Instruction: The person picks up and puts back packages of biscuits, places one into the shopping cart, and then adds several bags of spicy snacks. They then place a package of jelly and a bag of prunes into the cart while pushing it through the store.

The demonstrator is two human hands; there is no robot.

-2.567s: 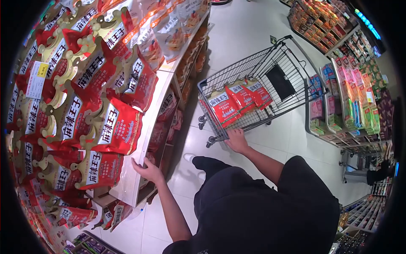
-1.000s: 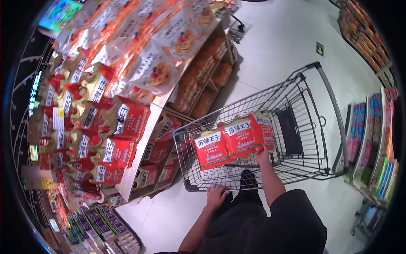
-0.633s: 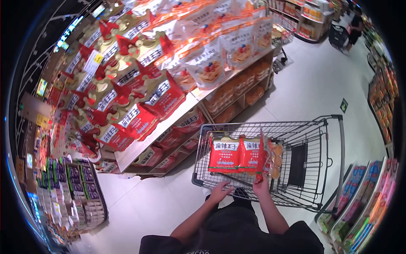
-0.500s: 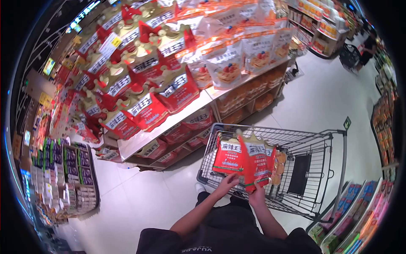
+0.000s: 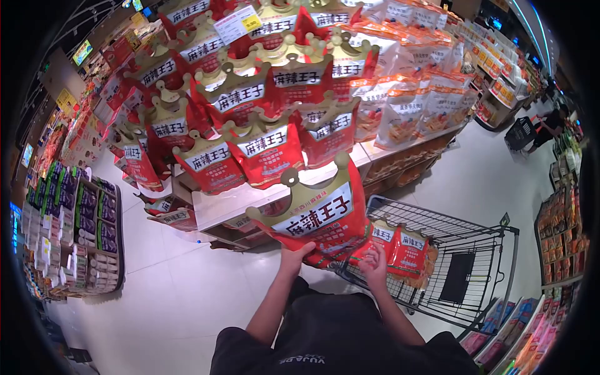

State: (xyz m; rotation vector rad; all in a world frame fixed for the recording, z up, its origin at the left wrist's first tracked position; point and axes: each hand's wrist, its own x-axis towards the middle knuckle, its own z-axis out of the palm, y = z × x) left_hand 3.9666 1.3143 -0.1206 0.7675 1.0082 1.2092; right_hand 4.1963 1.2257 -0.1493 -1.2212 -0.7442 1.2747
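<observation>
- Left grip (image 5: 299, 255) clutches a red-and-gold, crown-topped plastic bag (image 5: 322, 215).
- Right grip (image 5: 374, 265) curls by its corner; hold unclear.
- Beside it, a black wire cart (image 5: 458, 277).

I observe the red plastic pouch with a gold crown-shaped top (image 5: 322, 215), its white label bearing dark characters; it is raised, tilted, crown uppermost, near the dark wire cart (image 5: 458, 278).
</observation>
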